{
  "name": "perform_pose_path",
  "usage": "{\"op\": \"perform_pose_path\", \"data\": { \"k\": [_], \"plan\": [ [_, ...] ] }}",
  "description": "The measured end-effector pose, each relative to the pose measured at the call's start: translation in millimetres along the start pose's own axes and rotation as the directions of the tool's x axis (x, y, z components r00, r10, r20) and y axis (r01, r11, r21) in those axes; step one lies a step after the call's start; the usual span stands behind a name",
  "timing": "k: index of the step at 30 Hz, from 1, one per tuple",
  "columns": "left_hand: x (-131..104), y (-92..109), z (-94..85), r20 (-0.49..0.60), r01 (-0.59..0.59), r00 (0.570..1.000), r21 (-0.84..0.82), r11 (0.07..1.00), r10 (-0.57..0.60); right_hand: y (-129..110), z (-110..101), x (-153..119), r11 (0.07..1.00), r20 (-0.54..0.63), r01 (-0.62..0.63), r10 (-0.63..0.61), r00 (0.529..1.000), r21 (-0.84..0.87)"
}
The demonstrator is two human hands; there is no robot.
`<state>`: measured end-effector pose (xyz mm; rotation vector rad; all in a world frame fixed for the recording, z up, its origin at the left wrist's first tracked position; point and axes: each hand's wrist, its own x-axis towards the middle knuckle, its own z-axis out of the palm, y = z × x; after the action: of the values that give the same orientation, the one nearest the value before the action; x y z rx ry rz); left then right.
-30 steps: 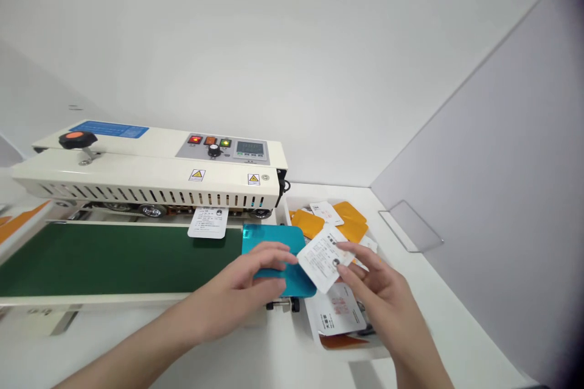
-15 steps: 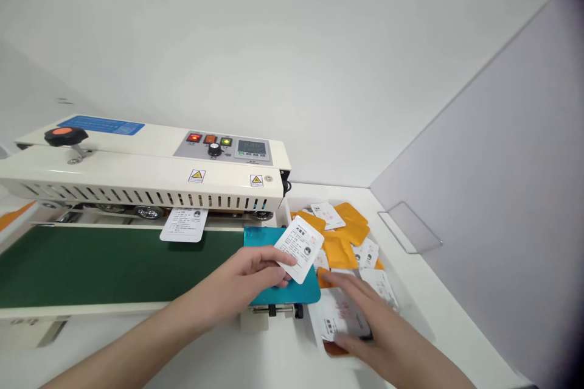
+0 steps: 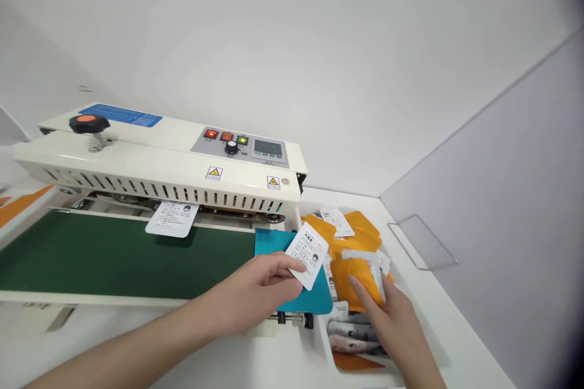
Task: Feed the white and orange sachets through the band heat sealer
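Left hand (image 3: 267, 285): lightly closed on a white packet (image 3: 311, 248), index finger across its face, packet tilted. 
Right hand (image 3: 395, 316): gripping an orange packet (image 3: 351, 273), thumb on front; a pale packet (image 3: 375, 264) just behind it, seemingly in the same grip. 
Beneath right hand: bin (image 3: 326, 343) of mixed packets. 
Beneath left hand: blue plate (image 3: 317, 301). 
Left of left hand: green belt (image 3: 114, 255); beyond, machine (image 3: 159, 161) with another packet (image 3: 173, 220) under its edge. 
Risks, judged: light hold could let the white packet slip; packets clinging together could drop one.
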<state>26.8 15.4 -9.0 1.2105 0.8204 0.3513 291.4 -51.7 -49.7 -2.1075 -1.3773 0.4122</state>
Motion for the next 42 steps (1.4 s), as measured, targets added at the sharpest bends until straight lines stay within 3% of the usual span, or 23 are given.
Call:
{"op": "perform_pose_path", "data": {
  "k": [8,14,19,26,36,42],
  "plan": [
    [3,-3,0.4,-0.002,-0.029,1.0,-0.008,1.0,0.029,2,8,-2,0.994,-0.013,-0.038,0.04,0.999,0.1],
    [1,-4,2.0,-0.008,-0.036,0.999,0.001,0.999,0.036,-13,5,-7,0.968,-0.119,-0.021,0.052,0.992,0.249],
    [1,-3,2.2,0.001,-0.036,0.999,0.009,0.999,0.036,-20,4,-9,0.967,-0.167,-0.021,0.065,0.984,0.253],
    [1,-3,1.4,-0.002,-0.032,0.999,0.018,0.999,0.032,-11,5,-8,0.956,-0.154,-0.056,0.104,0.983,0.287],
    [0,-2,3.0,-0.009,-0.021,1.0,0.006,1.0,0.021,6,6,-8,0.91,-0.245,-0.08,0.193,0.95,0.407],
    [2,-4,1.7,-0.007,-0.041,0.999,-0.002,0.999,0.041,1,5,-9,0.931,-0.249,-0.086,0.182,0.951,0.354]
  ]
}}
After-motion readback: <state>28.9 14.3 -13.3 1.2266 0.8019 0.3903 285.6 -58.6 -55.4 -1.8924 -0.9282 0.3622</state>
